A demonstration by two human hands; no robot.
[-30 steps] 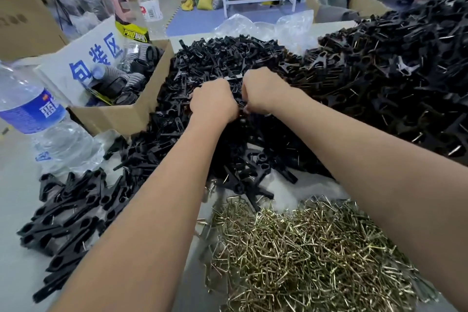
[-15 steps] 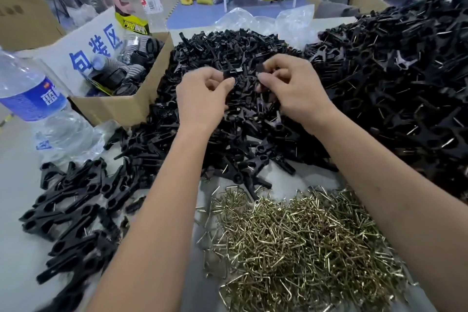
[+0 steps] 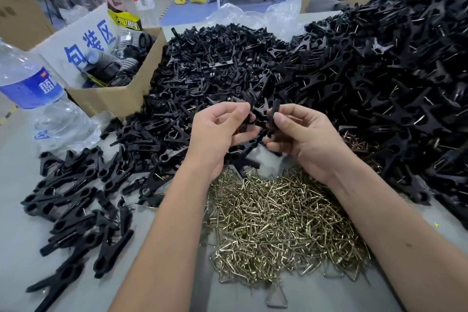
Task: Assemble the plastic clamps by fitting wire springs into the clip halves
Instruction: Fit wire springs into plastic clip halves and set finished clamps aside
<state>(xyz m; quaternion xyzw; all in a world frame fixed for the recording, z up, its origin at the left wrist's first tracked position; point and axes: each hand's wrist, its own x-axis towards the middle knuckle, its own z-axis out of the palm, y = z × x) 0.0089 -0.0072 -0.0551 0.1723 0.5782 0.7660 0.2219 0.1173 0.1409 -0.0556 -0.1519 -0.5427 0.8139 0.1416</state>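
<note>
My left hand (image 3: 217, 132) pinches a black clip half (image 3: 249, 115) between thumb and fingers. My right hand (image 3: 301, 134) pinches a second black clip half (image 3: 273, 115), held upright, a small gap from the first. Both hands hover above the near edge of a big heap of loose black clip halves (image 3: 217, 66). A pile of brass-coloured wire springs (image 3: 281, 223) lies on the table right below my wrists. Assembled black clamps (image 3: 76, 197) lie scattered at the left, and a much larger mound of clamps with springs (image 3: 395, 78) fills the right.
An open cardboard box (image 3: 121, 94) with dark ribbed parts stands at the back left. A clear water bottle with a blue label (image 3: 38, 99) lies at the far left. Crumpled clear plastic (image 3: 255, 15) sits behind the heaps. Grey table surface (image 3: 15, 248) shows at the lower left.
Both hands have lifted out of the heap and drawn back toward me, each now holding one clip half; a second ago they were pressed together down in the pile.
</note>
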